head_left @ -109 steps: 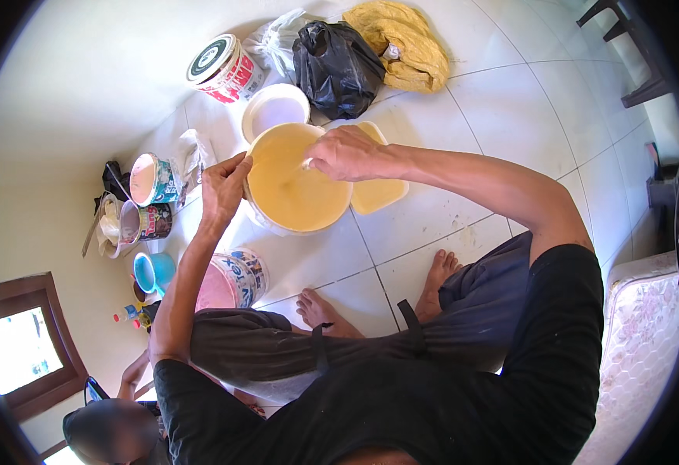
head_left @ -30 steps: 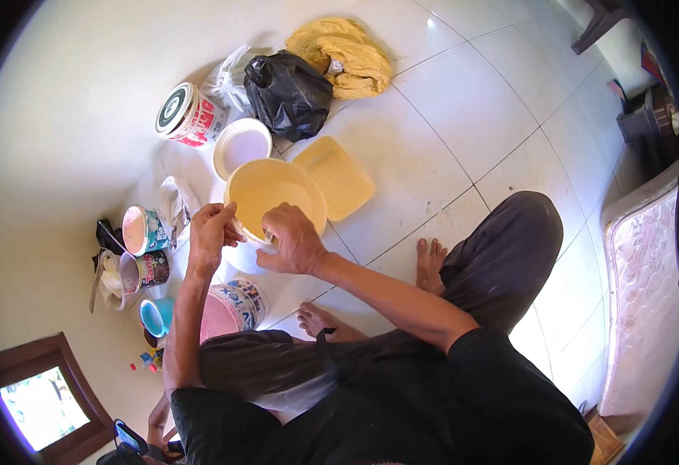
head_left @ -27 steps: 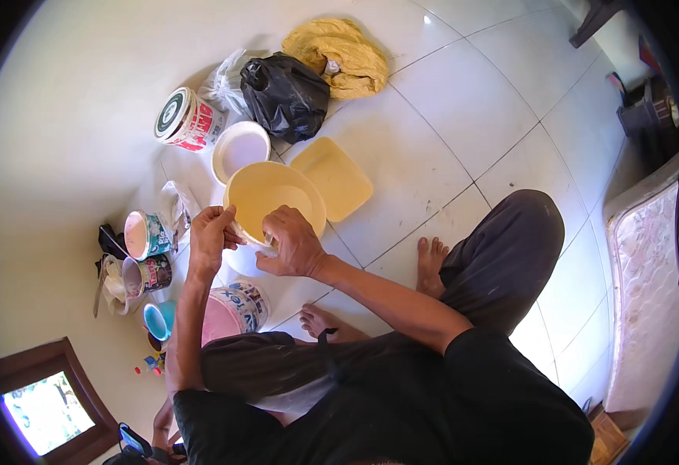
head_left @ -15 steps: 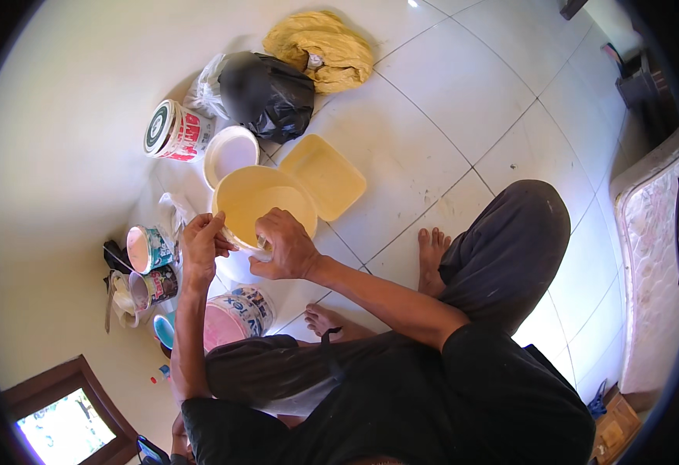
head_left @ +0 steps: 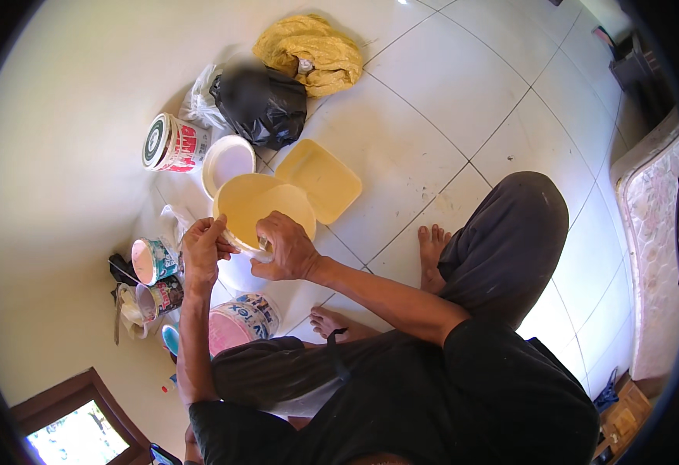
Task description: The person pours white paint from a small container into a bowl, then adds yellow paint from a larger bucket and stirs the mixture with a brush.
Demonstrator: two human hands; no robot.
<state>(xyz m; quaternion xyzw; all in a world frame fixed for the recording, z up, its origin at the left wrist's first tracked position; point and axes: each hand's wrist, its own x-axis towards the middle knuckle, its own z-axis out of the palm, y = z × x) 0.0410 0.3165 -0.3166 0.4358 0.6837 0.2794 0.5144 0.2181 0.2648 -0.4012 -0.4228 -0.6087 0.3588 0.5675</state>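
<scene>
A yellow-lined bucket [head_left: 260,201] is held tilted slightly toward me. My left hand [head_left: 206,249] pinches its near-left rim between thumb and fingers. My right hand [head_left: 285,248] is closed round a small pale tool, mostly hidden by the fingers, against the inside of the near rim; I cannot make out the tool's kind. Behind the bucket a flat yellow tray [head_left: 321,177] lies on the tiles, beside a white tub [head_left: 229,161].
Paint buckets [head_left: 244,318] and bags [head_left: 266,116] line the left wall, with a yellow sack [head_left: 308,46] at the back. A mattress [head_left: 649,256] leans at the right, near a wooden piece [head_left: 625,415]. Another person's arm [head_left: 192,446] shows at lower left.
My right hand has moved from mid-bucket down to the near rim. The bucket sits closer and more tilted. My right knee has risen, and the view has shifted.
</scene>
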